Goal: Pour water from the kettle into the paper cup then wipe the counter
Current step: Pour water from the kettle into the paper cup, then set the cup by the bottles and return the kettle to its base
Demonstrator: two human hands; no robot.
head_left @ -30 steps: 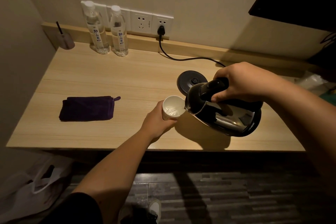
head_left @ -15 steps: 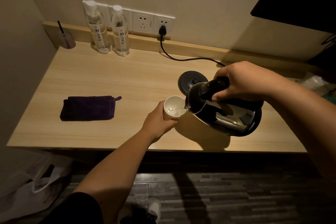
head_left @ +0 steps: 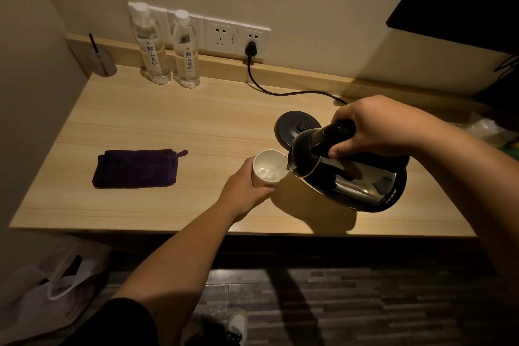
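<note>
**A:** So, where have you got everything?

**B:** Take the kettle [head_left: 348,174] as the landmark; my right hand [head_left: 373,126] is wrapped tight round its black handle at the top, tipping it so the spout points left; the paper cup [head_left: 269,168] sits just left of that spout, touching or nearly touching it, and my left hand [head_left: 247,191] is curled round the cup's near side, steadying it on the worktop [head_left: 196,126].

**A:** How do they feel to handle, do you reckon?

**B:** I'd judge the kettle heavy with water and its steel body possibly hot and slick; so the handle is the only sensible place to hold it; the cup is the opposite, light and thin-walled; squeeze it and it buckles, let go and the stream might push it over; so I hold it low and gently.

**A:** And the wiping?

**B:** The purple cloth [head_left: 136,168] lies folded well to the left of the kettle, beyond the cup; it looks soft and limp, so I'd gather it from above in a loose fist.

**A:** Where does the kettle go back?

**B:** Its round black base [head_left: 293,128] sits just behind it, with the cord [head_left: 280,91] running to the wall socket [head_left: 251,39].
</note>
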